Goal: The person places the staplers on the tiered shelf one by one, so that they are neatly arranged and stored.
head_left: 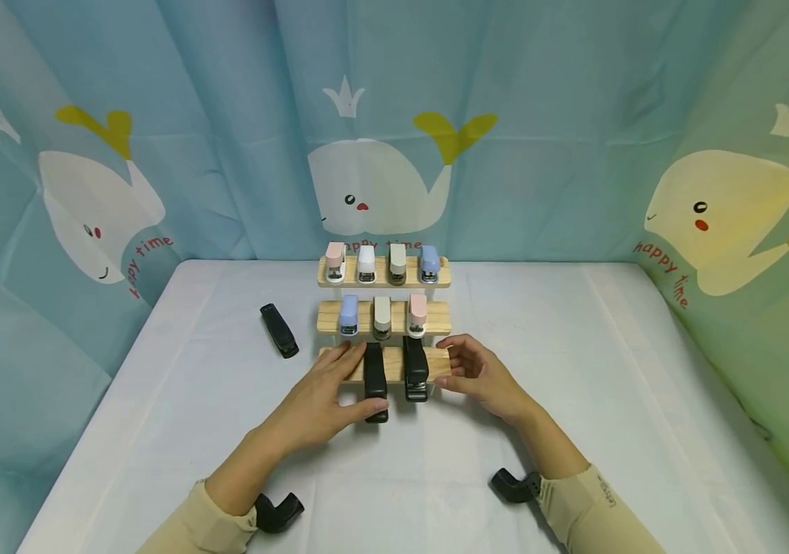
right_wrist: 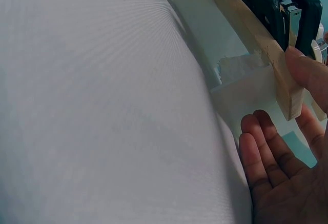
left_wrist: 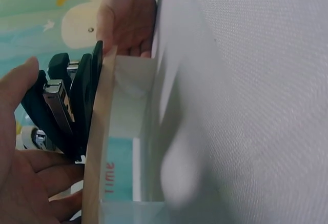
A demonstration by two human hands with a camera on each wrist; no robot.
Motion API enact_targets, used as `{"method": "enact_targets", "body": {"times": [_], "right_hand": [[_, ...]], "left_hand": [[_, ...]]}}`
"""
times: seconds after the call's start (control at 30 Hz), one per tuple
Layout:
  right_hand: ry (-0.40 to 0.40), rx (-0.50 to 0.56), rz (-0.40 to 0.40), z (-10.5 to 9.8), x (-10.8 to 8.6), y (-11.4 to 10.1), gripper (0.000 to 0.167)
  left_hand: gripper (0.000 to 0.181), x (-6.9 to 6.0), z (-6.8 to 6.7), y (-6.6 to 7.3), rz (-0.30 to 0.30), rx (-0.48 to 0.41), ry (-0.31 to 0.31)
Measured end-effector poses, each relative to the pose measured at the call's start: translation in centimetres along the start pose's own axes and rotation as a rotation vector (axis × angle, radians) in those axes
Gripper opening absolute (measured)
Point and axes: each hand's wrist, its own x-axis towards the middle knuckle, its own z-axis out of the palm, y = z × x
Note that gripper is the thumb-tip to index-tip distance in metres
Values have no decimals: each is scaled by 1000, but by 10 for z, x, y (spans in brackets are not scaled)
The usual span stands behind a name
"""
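A three-step display stand point(head_left: 354, 372) with wooden boards bears staplers. On its lowest board stand two black staplers, a left one point(head_left: 375, 385) and a right one point(head_left: 415, 369), both overhanging the front edge. My left hand point(head_left: 321, 396) holds the left black stapler lengthwise, thumb at its front end and fingers by its hinge end. In the left wrist view this stapler's point(left_wrist: 35, 103) arm is raised from its base. My right hand point(head_left: 481, 377) grips the right end of the lowest board point(right_wrist: 288, 93) between thumb and index finger; its other fingers are loosely bent below.
Several small pastel staplers line the top board point(head_left: 444, 273); three more stand on the middle board point(head_left: 439, 317). Another black stapler point(head_left: 279, 331) lies on the white table point(head_left: 180, 400) left of the stand. A whale-print curtain point(head_left: 547, 154) hangs behind.
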Motion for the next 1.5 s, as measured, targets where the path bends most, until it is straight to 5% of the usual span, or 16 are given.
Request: {"method": "enact_targets", "body": {"times": [0.3, 0.5, 0.77, 1.5], "right_hand": [[-8, 15, -13, 0, -1, 1, 56], [-15, 13, -13, 1, -1, 0, 55], [-6, 2, -2, 1, 0, -1, 56], [-15, 27, -21, 0, 0, 1, 56]], "left_hand": [[95, 5, 3, 2, 10, 4, -2], [89, 9, 5, 3, 70, 55, 25], [86, 11, 6, 10, 15, 46, 28], [82, 15, 14, 12, 27, 60, 79]]}}
